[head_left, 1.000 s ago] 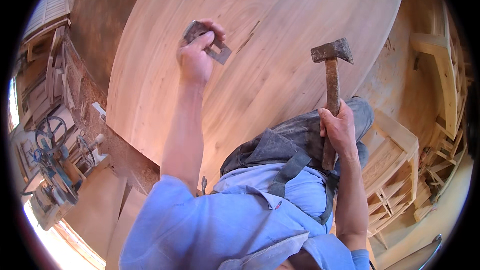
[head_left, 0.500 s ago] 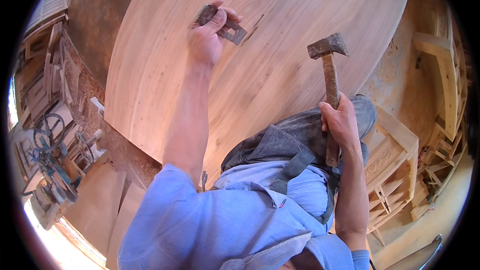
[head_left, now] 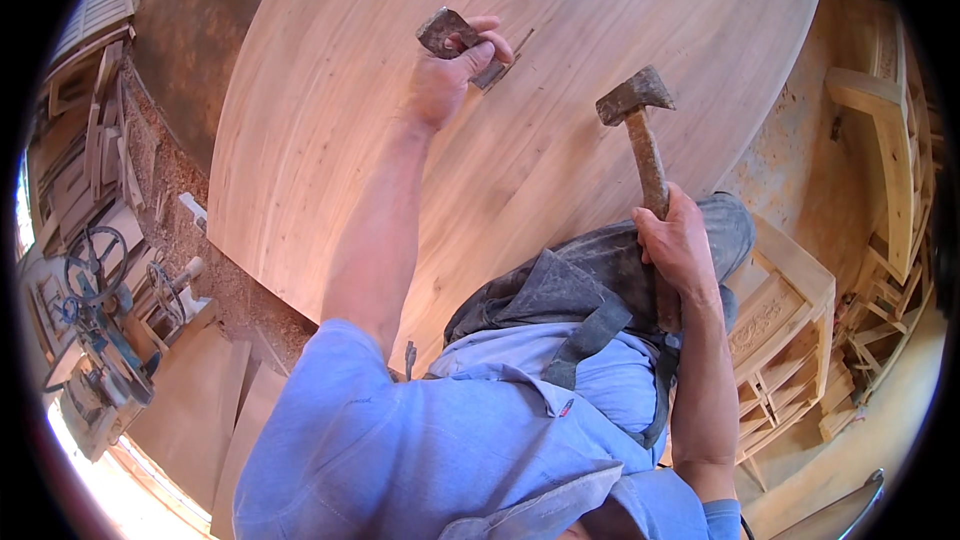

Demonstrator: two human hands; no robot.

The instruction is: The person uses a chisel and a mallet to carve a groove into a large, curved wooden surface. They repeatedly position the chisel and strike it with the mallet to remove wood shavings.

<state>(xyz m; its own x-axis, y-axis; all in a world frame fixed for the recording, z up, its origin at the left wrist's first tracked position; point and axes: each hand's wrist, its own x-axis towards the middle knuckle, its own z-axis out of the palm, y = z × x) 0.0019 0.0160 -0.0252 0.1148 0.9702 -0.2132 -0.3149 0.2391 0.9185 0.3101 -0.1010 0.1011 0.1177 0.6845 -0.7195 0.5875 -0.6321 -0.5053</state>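
Note:
My left hand (head_left: 447, 80) is closed around a dark, worn flat metal piece (head_left: 440, 32), its broad end sticking up above my thumb. The lower end sits beside a narrow dark slit (head_left: 522, 43) in the wide wooden panel (head_left: 330, 170); I cannot tell whether it touches the wood. Fingers cover the middle of the piece. In my right hand (head_left: 680, 240) is a hatchet (head_left: 636, 95) with a blunt poll and a wooden handle, gripped low on the handle. Its head is raised over the panel, to the right of the metal piece.
My bent leg in dark trousers (head_left: 590, 280) rests on the panel's near side. Carved wooden furniture (head_left: 775, 310) and a curved wooden frame (head_left: 895, 160) stand at right. At left are machinery with a handwheel (head_left: 95, 265), stacked boards (head_left: 105, 125) and sawdust (head_left: 180, 170).
My left hand has moved right with the metal piece, bringing its lower end to the slit, and has turned it. The hatchet head has shifted slightly left.

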